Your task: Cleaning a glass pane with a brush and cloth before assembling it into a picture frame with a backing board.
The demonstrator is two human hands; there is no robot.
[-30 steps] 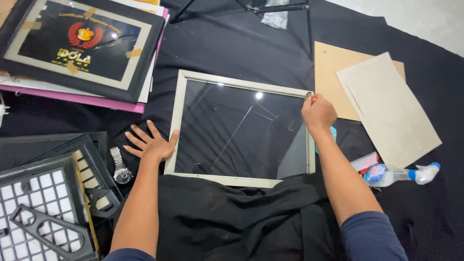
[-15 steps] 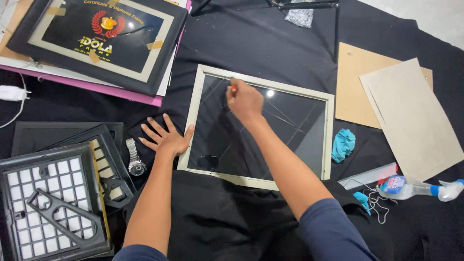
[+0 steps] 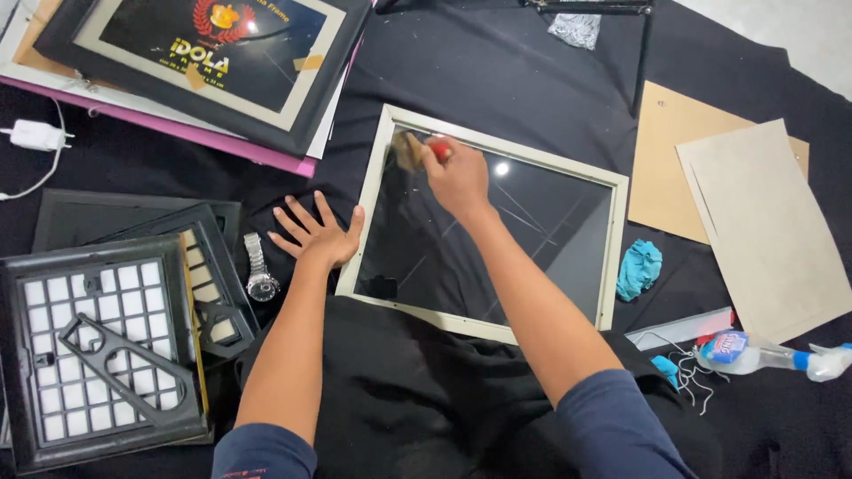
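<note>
- The cream picture frame (image 3: 612, 239) with its glass pane (image 3: 524, 239) lies flat on the black cloth (image 3: 497, 80), its long axis running left to right and tilted a little, the far-left corner highest in the view.
- The right hand (image 3: 457, 177) rests on the glass near that far-left corner, fingers closed around a small red thing (image 3: 439, 149); what it is cannot be told, and a blurred brownish patch shows just left of it.
- From this hand almost the whole pane lies to the right and nearer, so the right arm crosses the glass diagonally from the near edge.
- The left hand (image 3: 318, 235) lies flat and spread on the cloth, holding nothing, its thumb touching the frame's left rail.
- The left hand is the nearer one to the near-left corner; the right hand covers the far side.
- A wristwatch (image 3: 260, 270) lies just left of the left hand, beside stacked black frames (image 3: 98, 346).
- A blue rag (image 3: 639, 269) lies just right of the frame, with brown backing boards (image 3: 754, 213) and a spray bottle (image 3: 763, 353) beyond.
</note>
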